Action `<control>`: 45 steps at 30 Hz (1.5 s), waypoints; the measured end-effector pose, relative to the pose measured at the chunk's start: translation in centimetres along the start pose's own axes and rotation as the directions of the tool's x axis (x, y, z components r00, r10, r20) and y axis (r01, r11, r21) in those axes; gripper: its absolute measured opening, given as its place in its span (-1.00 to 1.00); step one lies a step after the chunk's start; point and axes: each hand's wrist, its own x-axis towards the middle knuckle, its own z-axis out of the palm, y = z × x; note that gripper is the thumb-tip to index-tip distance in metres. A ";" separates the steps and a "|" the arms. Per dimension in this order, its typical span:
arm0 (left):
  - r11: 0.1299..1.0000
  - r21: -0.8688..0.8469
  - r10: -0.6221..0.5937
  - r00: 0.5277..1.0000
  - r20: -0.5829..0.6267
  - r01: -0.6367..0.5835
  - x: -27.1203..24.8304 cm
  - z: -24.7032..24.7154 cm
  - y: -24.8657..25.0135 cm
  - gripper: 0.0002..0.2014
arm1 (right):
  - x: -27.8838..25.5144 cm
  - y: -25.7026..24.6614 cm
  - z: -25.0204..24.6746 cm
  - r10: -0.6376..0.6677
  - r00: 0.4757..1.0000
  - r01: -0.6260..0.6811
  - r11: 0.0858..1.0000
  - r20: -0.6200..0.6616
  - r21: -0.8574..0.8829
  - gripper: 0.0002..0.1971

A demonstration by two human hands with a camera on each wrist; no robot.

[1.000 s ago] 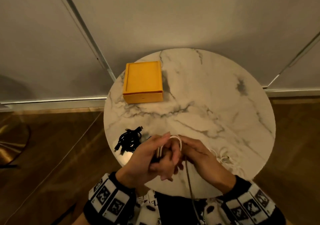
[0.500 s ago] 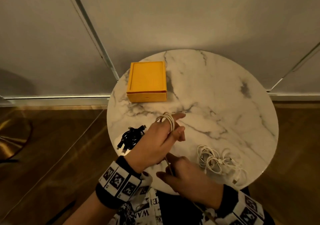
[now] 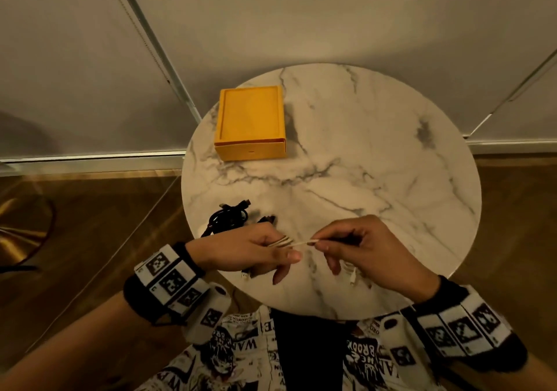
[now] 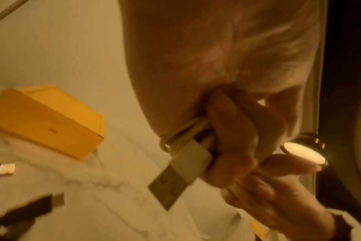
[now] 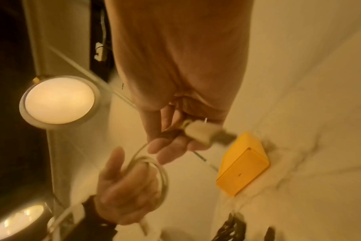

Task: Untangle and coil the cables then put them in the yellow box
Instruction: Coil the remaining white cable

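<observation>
My left hand (image 3: 256, 249) grips the coiled white cable (image 3: 281, 242) above the table (image 3: 376, 155), near of the yellow box (image 3: 250, 122); my right hand (image 3: 361, 249) pinches its loose end. Black cables (image 3: 227, 217) lie between box and left hand, more white cable (image 3: 352, 273) under my right.

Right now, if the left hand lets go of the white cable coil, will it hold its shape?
Probably not. The white cable coil is thin, loose loops kept together only by the left hand, with no tie visible. The right hand pinches the free end, so it likely springs open. It looks light and floppy.
</observation>
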 end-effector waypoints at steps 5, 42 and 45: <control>0.958 -0.287 0.005 0.996 -0.086 -0.029 0.8 1.4 -0.4 -0.48 | 0.3 0.5 -0.2 -0.161 0.984 0.142 0.966 -0.074 -0.218 -0.90; 0.956 -0.131 0.027 0.524 -0.851 -0.261 2.8 4.7 -1.7 -0.86 | 0.3 2.2 0.6 0.044 0.991 0.010 0.920 0.130 -0.392 -0.78; 0.939 -0.197 -0.011 0.548 -0.836 -0.282 3.1 5.1 -2.0 -0.86 | 0.2 2.0 -0.7 0.118 0.991 -0.092 0.942 0.062 -0.323 -0.92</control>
